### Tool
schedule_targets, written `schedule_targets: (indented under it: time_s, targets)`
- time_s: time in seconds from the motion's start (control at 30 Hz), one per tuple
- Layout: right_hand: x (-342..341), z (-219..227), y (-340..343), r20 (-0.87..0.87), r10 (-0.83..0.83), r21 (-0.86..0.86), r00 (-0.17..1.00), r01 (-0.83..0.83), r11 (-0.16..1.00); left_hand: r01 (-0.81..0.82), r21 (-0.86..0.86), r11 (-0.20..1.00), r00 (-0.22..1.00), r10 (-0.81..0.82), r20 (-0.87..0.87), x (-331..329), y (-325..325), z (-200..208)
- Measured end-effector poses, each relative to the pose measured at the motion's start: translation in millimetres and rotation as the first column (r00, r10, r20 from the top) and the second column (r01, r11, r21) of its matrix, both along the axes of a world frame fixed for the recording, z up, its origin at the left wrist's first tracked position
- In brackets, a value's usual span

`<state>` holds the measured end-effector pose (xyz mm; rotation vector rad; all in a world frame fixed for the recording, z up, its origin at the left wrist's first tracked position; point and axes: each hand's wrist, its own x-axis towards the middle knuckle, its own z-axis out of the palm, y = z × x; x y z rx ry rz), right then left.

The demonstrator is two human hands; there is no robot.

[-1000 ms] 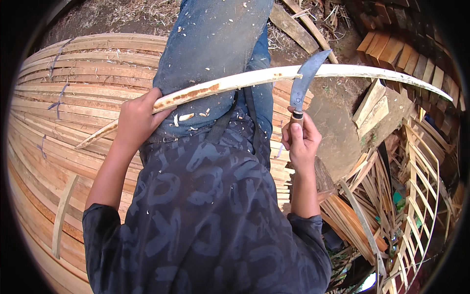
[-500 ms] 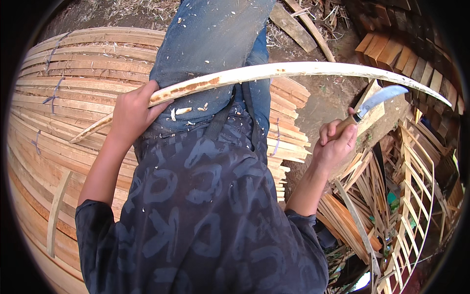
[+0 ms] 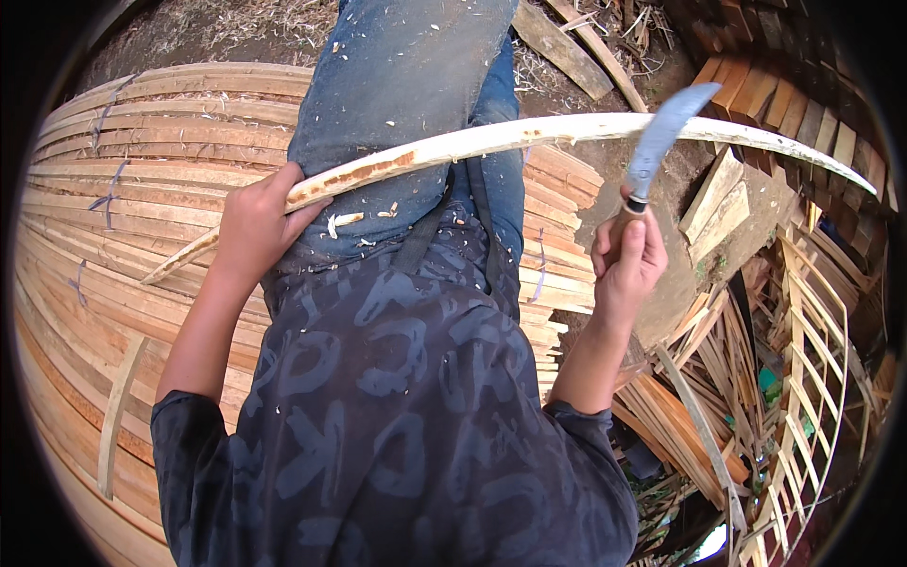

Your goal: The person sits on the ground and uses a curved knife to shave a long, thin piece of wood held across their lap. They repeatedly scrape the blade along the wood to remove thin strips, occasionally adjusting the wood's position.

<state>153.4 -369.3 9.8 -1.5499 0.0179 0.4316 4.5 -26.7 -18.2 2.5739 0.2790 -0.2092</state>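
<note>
A long, pale wooden pole [image 3: 472, 142] lies across my thighs, peeled mostly white with brown patches near my left hand. My left hand [image 3: 263, 215] is closed around it toward its left end. In my right hand [image 3: 631, 260] I grip the wooden handle of a knife with a curved blade [image 3: 664, 132]. The blade points up and passes in front of the pole's right part; whether it touches the wood I cannot tell. Pale shavings [image 3: 346, 220] are scattered on my jeans [image 3: 397, 85].
Bundled wooden slats [image 3: 161, 180] are stacked on my left and reach under my legs. A ladder-like wooden lattice [image 3: 803, 406] stands at the lower right beside loose sticks [image 3: 680, 425]. Sawn boards [image 3: 765, 99] are piled at the upper right. A plank [image 3: 562, 52] lies on the ground ahead.
My right hand has swung left and a little up, bringing the knife from right of the pole's middle to across it, blade now more upright. My left hand keeps its hold.
</note>
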Motion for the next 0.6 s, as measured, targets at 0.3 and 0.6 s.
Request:
schedule_targets:
  time_s: [0.3, 0.6]
  targets:
    - [-1, 1, 10, 0.05, -0.149, -0.058, 0.988, 0.152, 0.987, -0.001, 0.011, 1.0, 1.0, 0.001, -0.003, 0, 1, 1]
    - [7, 5, -28, 0.205, -0.145, -0.124, 0.968, 0.172, 0.977, -0.005, 0.003, 1.0, 1.0, 0.005, -0.013, 0, 0, 1]
